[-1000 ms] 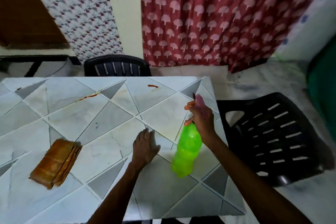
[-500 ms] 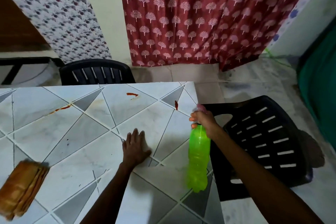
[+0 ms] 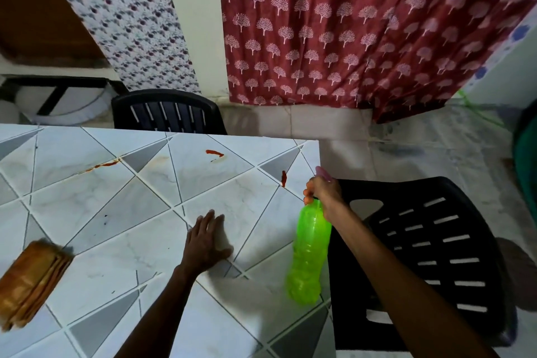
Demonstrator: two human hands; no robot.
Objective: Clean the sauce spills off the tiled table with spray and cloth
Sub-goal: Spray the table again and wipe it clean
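Green bottle (image 3: 309, 250) hangs gripped in the right hand (image 3: 322, 192); nearest spill (image 3: 284, 178) lies just left; left hand (image 3: 207, 241) flat, empty.

Two bare forearms are extended forward from the lower edge of the view. The left hand (image 3: 207, 241) is laid flat, palm down, on the table (image 3: 96, 212), with fingers straight, held close together and directed away from the body, the thumb set to the right. The right hand (image 3: 322, 192) is raised above the table's right edge and is closed around the neck of a green spray bottle (image 3: 309, 253), the wrist bent slightly downward.
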